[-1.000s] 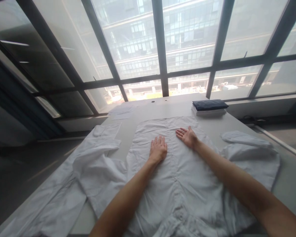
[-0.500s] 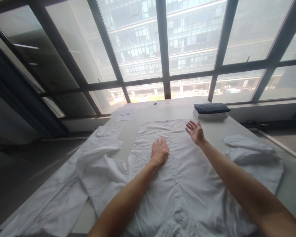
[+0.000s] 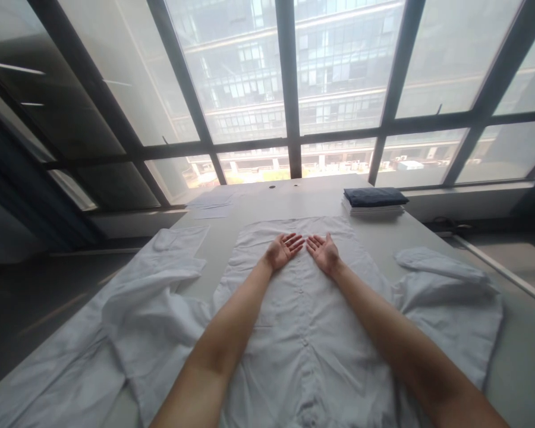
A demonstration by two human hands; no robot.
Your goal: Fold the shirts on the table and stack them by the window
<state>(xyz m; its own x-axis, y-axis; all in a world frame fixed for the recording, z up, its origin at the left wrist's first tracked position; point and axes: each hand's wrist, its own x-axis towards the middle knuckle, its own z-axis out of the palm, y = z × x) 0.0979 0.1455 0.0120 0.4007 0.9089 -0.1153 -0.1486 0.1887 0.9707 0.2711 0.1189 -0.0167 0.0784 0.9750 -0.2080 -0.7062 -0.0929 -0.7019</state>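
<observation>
A white button-up shirt (image 3: 276, 333) lies spread on the table, its button line running down the middle and its hem at the far end. Both sleeves lie out to the sides, loosely creased. Over the far part of the shirt, left of the buttons, is my left hand (image 3: 284, 249), palm turned up and fingers extended. My right hand (image 3: 323, 252) mirrors it just right of the buttons, also palm up with fingers stretched. The fingertips of the two hands nearly meet. Neither hand holds anything; whether their backs touch the cloth I cannot tell.
Another white garment (image 3: 62, 368) lies along the table's left side. On the white table (image 3: 303, 199), a folded dark cloth (image 3: 375, 197) tops a white stack (image 3: 374, 210) at the far right. Papers (image 3: 214, 202) lie far left. Large windows stand behind.
My left hand has turned from palm down on the shirt to palm up and moved slightly farther away. My right hand has come inward, bringing the fingertips close together.
</observation>
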